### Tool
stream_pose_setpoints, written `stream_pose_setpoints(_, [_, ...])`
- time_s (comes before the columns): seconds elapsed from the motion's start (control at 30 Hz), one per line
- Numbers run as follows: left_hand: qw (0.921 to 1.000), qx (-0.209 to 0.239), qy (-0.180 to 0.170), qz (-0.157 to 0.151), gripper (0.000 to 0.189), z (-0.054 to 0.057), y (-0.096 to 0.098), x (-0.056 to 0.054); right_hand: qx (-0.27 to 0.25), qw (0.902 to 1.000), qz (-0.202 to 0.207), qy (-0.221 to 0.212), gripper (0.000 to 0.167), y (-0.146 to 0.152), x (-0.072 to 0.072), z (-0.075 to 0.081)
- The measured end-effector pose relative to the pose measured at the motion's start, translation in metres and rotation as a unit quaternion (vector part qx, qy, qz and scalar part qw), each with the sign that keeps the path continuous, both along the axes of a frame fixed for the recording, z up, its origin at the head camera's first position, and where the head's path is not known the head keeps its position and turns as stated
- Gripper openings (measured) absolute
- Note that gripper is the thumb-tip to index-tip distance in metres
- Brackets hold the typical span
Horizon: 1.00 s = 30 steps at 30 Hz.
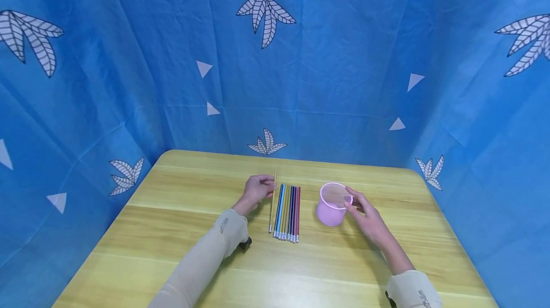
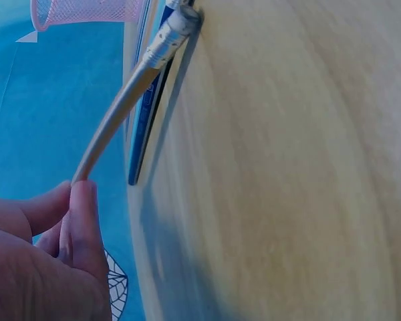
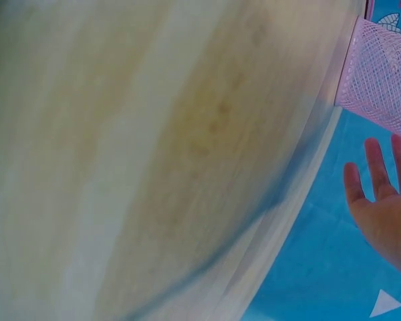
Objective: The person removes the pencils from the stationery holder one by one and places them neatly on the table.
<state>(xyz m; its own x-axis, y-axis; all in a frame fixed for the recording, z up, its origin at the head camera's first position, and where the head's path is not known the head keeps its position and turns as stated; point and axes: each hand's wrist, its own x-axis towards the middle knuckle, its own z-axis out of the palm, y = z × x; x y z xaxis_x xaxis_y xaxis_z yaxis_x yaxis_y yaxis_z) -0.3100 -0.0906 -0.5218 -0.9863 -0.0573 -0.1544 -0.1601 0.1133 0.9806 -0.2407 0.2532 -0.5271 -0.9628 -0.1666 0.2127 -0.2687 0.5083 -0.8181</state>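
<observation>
In the head view, my left hand (image 1: 257, 190) pinches a yellow-gold pencil (image 1: 271, 211) near its far end, between thumb and fingers. The left wrist view shows its metal ferrule and worn eraser (image 2: 180, 23) pointing away from the fingertips. Just right of it, several pencils (image 1: 287, 212) in blue, gold, dark and red lie side by side, erasers toward me. A pink mesh pen cup (image 1: 331, 215) stands upright farther right. My right hand (image 1: 367, 217) is beside the cup, fingertips right at its rim; the right wrist view shows its fingers (image 3: 376, 164) spread and fairly straight.
A light wooden table (image 1: 189, 188) with rounded far corners lies under everything. Blue printed curtain (image 1: 258, 79) hangs close behind the table and along both sides. Each forearm wears a pale sleeve (image 1: 197, 260) with a dark strap at the wrist.
</observation>
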Motion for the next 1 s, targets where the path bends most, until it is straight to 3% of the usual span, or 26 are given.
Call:
stream_pose_setpoints(0.47, [0.9993,-0.007,-0.028,0.022,0.033,-0.011,0.002,0.001,0.009,0.9998,-0.003,-0.016,0.056,0.0,-0.001,-0.003])
stream_pose_setpoints(1.0, [0.9985,-0.04,-0.036,0.008,0.031,-0.011,0.009,-0.004,0.015,0.9999,0.0,-0.001,0.054,0.0,-0.001,-0.001])
